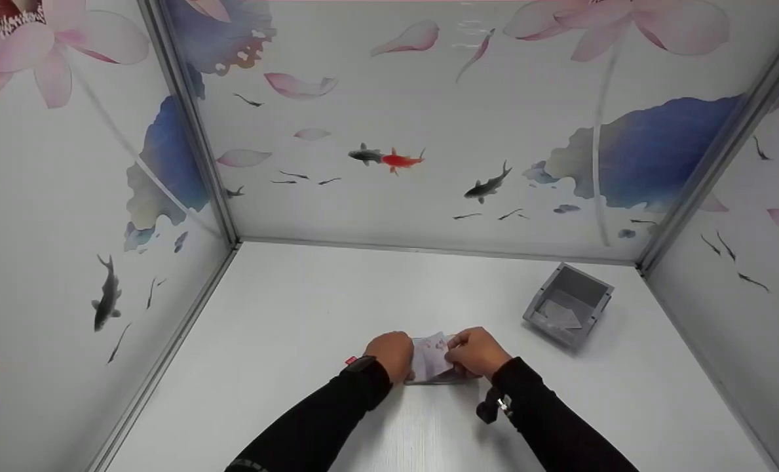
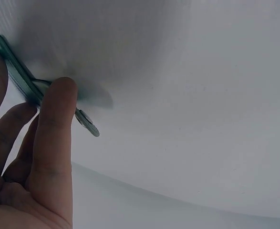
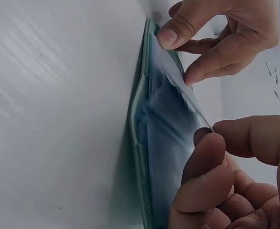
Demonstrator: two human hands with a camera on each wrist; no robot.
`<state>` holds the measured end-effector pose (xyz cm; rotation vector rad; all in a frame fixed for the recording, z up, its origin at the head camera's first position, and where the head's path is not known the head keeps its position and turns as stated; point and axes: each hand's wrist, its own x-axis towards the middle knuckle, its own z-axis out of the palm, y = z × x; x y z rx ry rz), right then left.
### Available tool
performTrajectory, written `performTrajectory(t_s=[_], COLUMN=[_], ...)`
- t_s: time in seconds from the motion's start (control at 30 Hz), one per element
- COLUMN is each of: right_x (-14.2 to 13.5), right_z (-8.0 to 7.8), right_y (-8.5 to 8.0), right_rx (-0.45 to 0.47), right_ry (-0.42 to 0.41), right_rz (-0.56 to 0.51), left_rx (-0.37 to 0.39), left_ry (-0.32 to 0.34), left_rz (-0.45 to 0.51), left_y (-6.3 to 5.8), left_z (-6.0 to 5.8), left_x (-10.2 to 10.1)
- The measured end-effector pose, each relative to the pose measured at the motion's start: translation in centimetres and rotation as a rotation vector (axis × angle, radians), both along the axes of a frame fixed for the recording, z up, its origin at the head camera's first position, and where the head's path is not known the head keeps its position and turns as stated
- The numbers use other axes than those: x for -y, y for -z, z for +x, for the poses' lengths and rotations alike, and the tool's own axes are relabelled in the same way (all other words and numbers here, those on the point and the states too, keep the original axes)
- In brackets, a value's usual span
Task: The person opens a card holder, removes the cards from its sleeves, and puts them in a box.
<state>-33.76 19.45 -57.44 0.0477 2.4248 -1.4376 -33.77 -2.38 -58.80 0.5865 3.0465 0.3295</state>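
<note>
Right hand pinches the paper by its edge, right over the wallet; left hand's grip clamps the wallet's left side!

White walls carry pink petals, blue-and-grey leaves and black and red fish. The table is white, the far-right box grey, sleeves black, the folder green-edged, the paper pale with pinkish marks.

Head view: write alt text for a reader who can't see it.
A person's left hand grips a flat case on a white table while the right hand pinches a pale printed sheet over it. A gray bin stands farther right; the white walls show fish and flowers.
</note>
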Motion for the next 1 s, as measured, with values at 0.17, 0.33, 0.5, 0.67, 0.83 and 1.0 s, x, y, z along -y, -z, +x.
performTrajectory(t_s=[0.17, 0.33, 0.5, 0.67, 0.83, 1.0], right_x=[-1.5, -3.8, -6.8, -10.2, -13.3, -16.4], right_z=[-0.4, -1.0, -1.8, -2.2, -2.6, -2.9], right_y=[-0.9, -1.8, -2.8, -4.0, -4.6, -4.6], right_rx=[-0.042, -0.114, -0.145, -0.163, -0.192, -0.244], right_ry=[0.028, 0.089, 0.162, 0.270, 0.355, 0.472], right_rz=[-0.004, 0.010, -0.006, -0.022, -0.054, -0.006], left_rx=[0.022, 0.022, -0.008, -0.025, -0.037, -0.055], left_ry=[-0.005, 0.005, 0.022, 0.054, 0.044, 0.062], left_rz=[0.020, 0.033, 0.031, 0.041, 0.035, 0.043], left_y=[0.1, 0.1, 0.2, 0.6, 1.1, 1.2], left_z=[0.0, 0.1, 0.1, 0.0, -0.1, -0.2], left_x=[0.0, 0.1, 0.1, 0.2, 0.7, 0.5])
